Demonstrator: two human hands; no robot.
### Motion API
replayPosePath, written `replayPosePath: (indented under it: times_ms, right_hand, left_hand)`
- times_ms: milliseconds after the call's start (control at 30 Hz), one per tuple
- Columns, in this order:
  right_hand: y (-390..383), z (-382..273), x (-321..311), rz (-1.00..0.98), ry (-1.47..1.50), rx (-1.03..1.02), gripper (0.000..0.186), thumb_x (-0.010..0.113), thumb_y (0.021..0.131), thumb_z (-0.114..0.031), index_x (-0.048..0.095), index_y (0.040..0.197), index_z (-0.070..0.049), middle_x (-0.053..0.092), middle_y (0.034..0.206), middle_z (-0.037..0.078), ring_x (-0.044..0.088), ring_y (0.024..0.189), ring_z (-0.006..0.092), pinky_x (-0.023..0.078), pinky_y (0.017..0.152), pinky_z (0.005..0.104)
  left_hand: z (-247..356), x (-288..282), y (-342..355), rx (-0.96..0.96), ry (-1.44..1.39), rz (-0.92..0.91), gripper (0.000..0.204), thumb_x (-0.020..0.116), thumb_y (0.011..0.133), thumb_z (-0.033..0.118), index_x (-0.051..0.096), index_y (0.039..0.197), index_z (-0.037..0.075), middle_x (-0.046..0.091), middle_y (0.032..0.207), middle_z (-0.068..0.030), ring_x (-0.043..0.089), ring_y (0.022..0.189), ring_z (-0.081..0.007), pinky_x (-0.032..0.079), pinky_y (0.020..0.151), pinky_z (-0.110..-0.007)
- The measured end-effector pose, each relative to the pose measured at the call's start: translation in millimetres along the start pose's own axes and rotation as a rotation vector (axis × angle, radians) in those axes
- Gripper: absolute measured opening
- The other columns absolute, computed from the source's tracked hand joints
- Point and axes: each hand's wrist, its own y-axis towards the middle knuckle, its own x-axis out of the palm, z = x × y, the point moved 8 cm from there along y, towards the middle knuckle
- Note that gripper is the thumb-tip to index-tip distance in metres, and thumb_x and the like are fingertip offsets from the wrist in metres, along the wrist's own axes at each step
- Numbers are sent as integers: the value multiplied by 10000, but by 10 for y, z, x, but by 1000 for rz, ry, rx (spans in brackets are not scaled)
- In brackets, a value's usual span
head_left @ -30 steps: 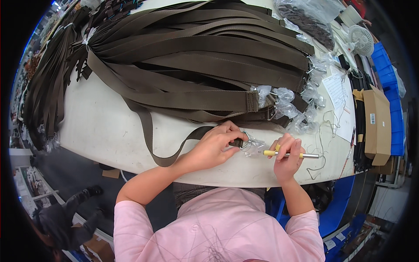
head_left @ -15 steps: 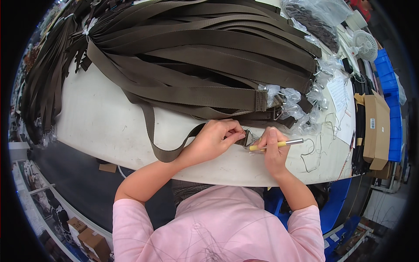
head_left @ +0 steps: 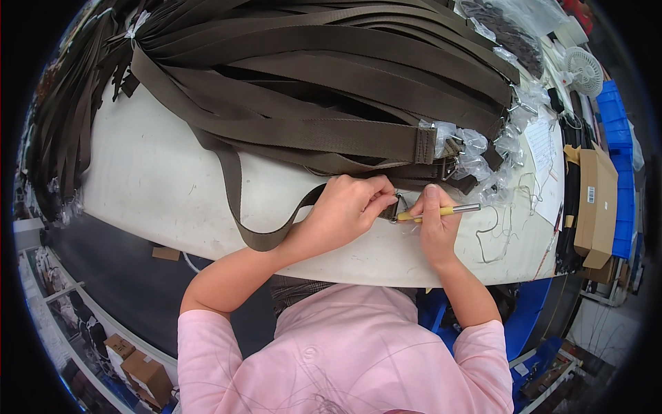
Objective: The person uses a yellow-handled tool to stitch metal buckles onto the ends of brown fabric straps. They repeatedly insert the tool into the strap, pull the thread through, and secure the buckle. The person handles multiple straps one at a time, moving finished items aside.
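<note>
My left hand (head_left: pixel 358 205) pinches the end of a dark brown webbing strap (head_left: pixel 265 240) just above the white table. A metal ring (head_left: pixel 400 201) shows at that strap end, right beside my fingertips. The strap loops out to the left of my wrist and back up to the bundle. In my right hand (head_left: pixel 436 224) is a slim pen-like tool (head_left: pixel 456 210), yellow with a silver end. Its yellow tip points left and meets the strap end by the ring. Whether the tip touches the webbing or the metal, I cannot tell.
A large bundle of brown straps (head_left: pixel 310 76), tied at the left, covers the back of the table (head_left: pixel 158 179). Plastic-wrapped metal fittings (head_left: pixel 476 148) lie at its right end. Further right are paper (head_left: pixel 543 148), a small fan (head_left: pixel 583 71), a cardboard box (head_left: pixel 594 207) and blue bins (head_left: pixel 624 186).
Both hands, with the strap end and the tool, have shifted slightly in the view. The tool's tip has come closer to the ring and my left fingertips.
</note>
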Motion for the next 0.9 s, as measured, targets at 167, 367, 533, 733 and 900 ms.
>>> replayPosePath:
  times_ms: [167, 367, 533, 733, 900]
  right_hand:
    - [-19, 56, -29, -5, 19, 4, 503, 485, 1174, -263, 633, 759, -19, 625, 672, 24, 522, 612, 73, 429, 577, 270]
    - [-119, -153, -151, 10, 81, -190, 483, 441, 1178, -235, 644, 796, -20, 623, 687, 36, 565, 612, 126, 448, 570, 281]
    - [-477, -650, -228, -61, -304, -709, 49, 623, 1044, -58, 670, 1035, -51, 727, 940, 116, 638, 634, 215, 569, 622, 347]
    - [-476, -469, -135, -61, -594, -661, 257, 795, 893, -20, 600, 1054, -66, 741, 971, 128, 670, 805, 307, 557, 762, 447]
    - [-440, -489, 134, -132, -670, -593, 366, 851, 823, 16, 518, 927, -94, 736, 937, 117, 644, 824, 306, 552, 765, 459]
  left_hand:
    - [21, 0, 6, -17, 65, -37, 163, 714, 1006, 113, 732, 1013, -49, 758, 786, -169, 749, 672, -261, 556, 640, -337]
    - [55, 40, -68, 116, -33, -111, 132, 724, 969, 44, 666, 1064, -27, 727, 974, -163, 734, 850, -295, 569, 751, -382]
    - [11, 89, -116, 125, 55, -150, 159, 692, 951, -3, 635, 1100, -13, 659, 1085, -129, 702, 937, -271, 579, 859, -376]
    - [-7, 90, -81, 61, -35, -209, 205, 681, 938, -12, 643, 1139, -13, 663, 1110, -116, 697, 973, -245, 579, 895, -367]
    - [-23, 99, -76, 33, -54, -224, 262, 693, 925, -20, 683, 1187, -12, 681, 1136, -117, 699, 995, -245, 587, 922, -362]
